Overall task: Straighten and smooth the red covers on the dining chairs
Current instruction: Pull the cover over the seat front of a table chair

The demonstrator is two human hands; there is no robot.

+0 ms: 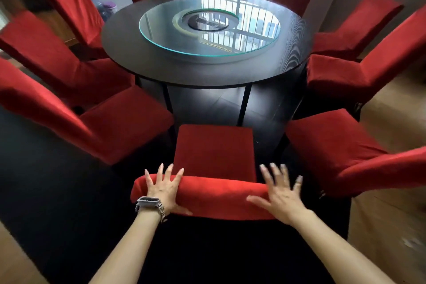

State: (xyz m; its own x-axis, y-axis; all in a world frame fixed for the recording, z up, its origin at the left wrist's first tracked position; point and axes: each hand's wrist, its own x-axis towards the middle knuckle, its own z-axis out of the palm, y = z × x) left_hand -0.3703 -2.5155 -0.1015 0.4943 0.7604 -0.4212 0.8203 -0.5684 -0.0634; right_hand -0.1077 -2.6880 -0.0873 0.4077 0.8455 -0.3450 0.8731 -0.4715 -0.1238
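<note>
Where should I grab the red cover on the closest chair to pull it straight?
Probably best: take the cover at the backrest's rounded top, near its two ends, coming from behind and above. That top edge faces you, and fingers can wrap over it. The left hand and right hand are open there now.

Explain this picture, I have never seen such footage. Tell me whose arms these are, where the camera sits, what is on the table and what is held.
No machine: a person wears one wide camera on the head, looking down at their own arms. The left hand, above a wristwatch, lies with spread fingers on the red cover of the nearest chair's back. The right hand is open and blurred at its right end. Nothing is gripped. The round dark table carries a glass turntable; other red-covered chairs ring it.
</note>
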